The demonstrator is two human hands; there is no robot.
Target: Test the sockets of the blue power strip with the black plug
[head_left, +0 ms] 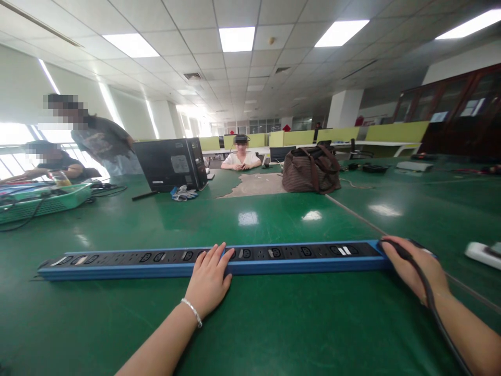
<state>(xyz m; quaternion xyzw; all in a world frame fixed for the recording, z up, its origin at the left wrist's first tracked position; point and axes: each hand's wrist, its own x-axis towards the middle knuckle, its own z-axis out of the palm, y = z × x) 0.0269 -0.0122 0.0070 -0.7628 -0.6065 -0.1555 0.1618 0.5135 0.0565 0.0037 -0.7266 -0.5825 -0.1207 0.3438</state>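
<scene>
A long blue power strip (293,267) with a row of black sockets lies across the green table. My left hand (209,277) rests on its middle, fingers spread over the top and the thumb at the front side. At the strip's right end, my right hand (415,266) is wrapped round that end and a thick black cable (430,300). The cable runs from there down along the wrist to the bottom edge. Part of the strip's right end is hidden by the hand.
Behind the strip on the green table (117,313) stand a black computer case (168,164), gloves (183,194) and a brown bag (311,169). A green basket (58,201) is at left, a white object (483,254) at right. Several people are beyond.
</scene>
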